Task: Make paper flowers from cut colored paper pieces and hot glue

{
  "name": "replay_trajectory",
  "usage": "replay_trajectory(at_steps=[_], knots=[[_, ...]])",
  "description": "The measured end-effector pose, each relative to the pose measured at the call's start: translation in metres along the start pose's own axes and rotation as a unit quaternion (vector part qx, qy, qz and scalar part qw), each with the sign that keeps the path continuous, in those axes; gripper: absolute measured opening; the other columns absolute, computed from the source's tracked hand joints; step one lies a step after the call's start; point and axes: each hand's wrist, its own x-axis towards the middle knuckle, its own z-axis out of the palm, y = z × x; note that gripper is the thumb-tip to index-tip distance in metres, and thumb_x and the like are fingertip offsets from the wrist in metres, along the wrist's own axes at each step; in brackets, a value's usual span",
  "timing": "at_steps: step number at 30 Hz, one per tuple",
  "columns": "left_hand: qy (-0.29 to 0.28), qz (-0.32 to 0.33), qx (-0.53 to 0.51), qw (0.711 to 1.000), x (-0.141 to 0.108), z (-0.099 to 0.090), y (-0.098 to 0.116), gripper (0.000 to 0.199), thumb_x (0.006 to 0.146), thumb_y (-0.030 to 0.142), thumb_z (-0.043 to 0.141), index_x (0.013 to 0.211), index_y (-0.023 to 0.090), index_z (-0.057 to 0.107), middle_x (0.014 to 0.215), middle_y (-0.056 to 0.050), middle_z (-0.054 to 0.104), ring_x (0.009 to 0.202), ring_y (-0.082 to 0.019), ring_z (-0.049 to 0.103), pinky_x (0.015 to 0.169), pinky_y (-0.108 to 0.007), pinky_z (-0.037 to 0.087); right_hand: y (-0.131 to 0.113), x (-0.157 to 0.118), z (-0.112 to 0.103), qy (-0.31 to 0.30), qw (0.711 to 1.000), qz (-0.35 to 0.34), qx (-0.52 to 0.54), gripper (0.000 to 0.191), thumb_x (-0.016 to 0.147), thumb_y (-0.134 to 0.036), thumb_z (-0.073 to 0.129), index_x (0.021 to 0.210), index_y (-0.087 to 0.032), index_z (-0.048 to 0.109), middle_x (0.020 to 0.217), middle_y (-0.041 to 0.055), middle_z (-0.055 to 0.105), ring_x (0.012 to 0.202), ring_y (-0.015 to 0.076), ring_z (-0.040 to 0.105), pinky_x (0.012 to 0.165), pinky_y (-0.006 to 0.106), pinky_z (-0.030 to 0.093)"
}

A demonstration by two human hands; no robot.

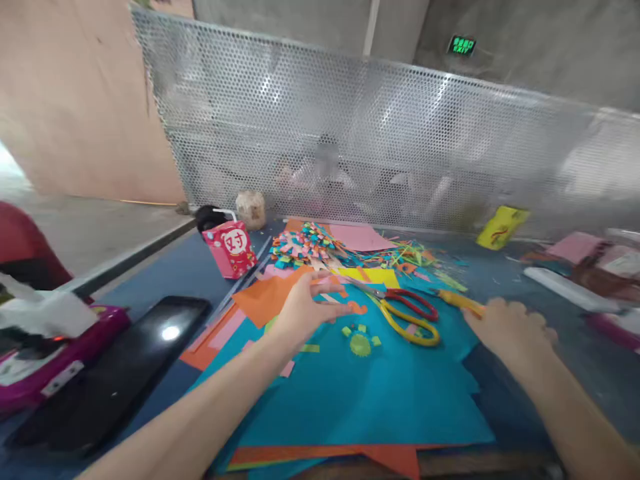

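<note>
My left hand [313,303] reaches over the blue paper sheet [400,400], its thumb and fingers pinching a small curled orange paper piece [357,308]. At the right, my right hand [515,333] holds the end of a yellow slim tool [457,301] with a narrow dark tip; blur hides its exact kind. Between the hands lie scissors with red handles [413,301] and scissors with yellow handles [410,327]. Below the left fingertips, a green fringed paper disc [360,345] is ringed by several tiny folded paper bits.
Colourful paper curls [307,245] and thin strips [413,255] pile up at the back, before a perforated metal screen [350,133]. A pink drink carton [230,250] and a black phone [115,373] stand and lie at left. A yellow packet [501,227] is at back right.
</note>
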Motion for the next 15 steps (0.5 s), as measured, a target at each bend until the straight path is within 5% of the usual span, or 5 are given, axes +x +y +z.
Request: replay_trajectory(at_steps=[3, 5, 7, 9, 15], knots=[[-0.005, 0.006, 0.017, 1.000, -0.003, 0.000, 0.001, 0.058, 0.056, 0.005, 0.073, 0.104, 0.015, 0.042, 0.100, -0.011, 0.063, 0.061, -0.015, 0.064, 0.047, -0.022, 0.045, -0.027, -0.007, -0.032, 0.001, 0.980, -0.154, 0.126, 0.025, 0.080, -0.032, 0.045, 0.078, -0.012, 0.060, 0.081, 0.0174, 0.060, 0.080, 0.0355, 0.057, 0.061, 0.040, 0.039], [-0.012, 0.014, 0.020, 1.000, -0.003, 0.000, 0.000, 0.058, 0.055, 0.005, 0.073, 0.103, 0.015, 0.042, 0.098, -0.011, 0.062, 0.058, -0.015, 0.064, 0.049, -0.024, 0.047, -0.046, -0.017, -0.051, -0.067, 0.903, -0.293, 0.306, 0.020, 0.081, -0.031, 0.045, 0.076, -0.018, 0.059, 0.078, 0.0072, 0.062, 0.073, 0.0205, 0.058, 0.062, 0.030, 0.041], [-0.021, 0.026, 0.017, 0.999, -0.003, 0.001, -0.002, 0.059, 0.054, 0.006, 0.073, 0.103, 0.016, 0.041, 0.098, -0.010, 0.062, 0.058, -0.015, 0.064, 0.053, -0.027, 0.049, -0.064, -0.029, -0.066, -0.154, 0.830, -0.356, 0.400, 0.017, 0.079, -0.031, 0.049, 0.072, -0.020, 0.059, 0.071, 0.0021, 0.062, 0.064, 0.0144, 0.056, 0.058, 0.024, 0.041], [-0.028, 0.036, 0.018, 0.999, -0.002, 0.001, -0.003, 0.059, 0.054, 0.006, 0.072, 0.102, 0.017, 0.040, 0.098, -0.009, 0.061, 0.059, -0.015, 0.064, 0.055, -0.028, 0.050, -0.078, -0.037, -0.074, -0.197, 0.790, -0.378, 0.441, 0.015, 0.078, -0.031, 0.051, 0.073, -0.020, 0.061, 0.067, 0.0000, 0.061, 0.060, 0.0124, 0.054, 0.053, 0.022, 0.038], [-0.054, 0.043, 0.013, 0.998, -0.002, 0.000, -0.006, 0.055, 0.058, 0.003, 0.067, 0.103, 0.017, 0.039, 0.099, -0.008, 0.058, 0.058, -0.010, 0.062, 0.057, -0.025, 0.049, -0.092, -0.035, -0.066, -0.194, 0.789, -0.350, 0.467, 0.013, 0.073, -0.030, 0.055, 0.068, -0.019, 0.060, 0.060, -0.0010, 0.056, 0.054, 0.0109, 0.048, 0.047, 0.022, 0.034]])
